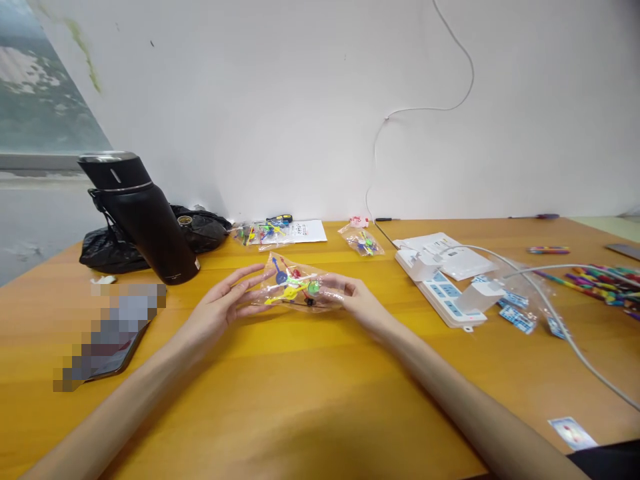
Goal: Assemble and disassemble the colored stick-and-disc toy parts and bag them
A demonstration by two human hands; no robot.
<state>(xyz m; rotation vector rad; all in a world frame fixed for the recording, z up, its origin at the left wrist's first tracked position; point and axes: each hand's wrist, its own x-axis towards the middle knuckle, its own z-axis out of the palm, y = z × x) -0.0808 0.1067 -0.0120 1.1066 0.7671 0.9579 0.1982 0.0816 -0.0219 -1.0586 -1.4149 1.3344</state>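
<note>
A small clear plastic bag [295,288] of coloured plastic pieces, blue, yellow, red and green, is held between both hands above the yellow wooden table [300,387]. My left hand [225,301] touches the bag's left edge with its fingers stretched out. On the bag's right end, the fingers of my right hand [353,297] are curled round the plastic.
A black flask [145,217] stands tilted at the left before a black bag [200,230]. A phone [113,340] lies front left. More clear bags [363,241] and a paper sheet [305,231] lie behind. A white power strip [445,287], cable [550,307] and coloured pens [595,277] fill the right.
</note>
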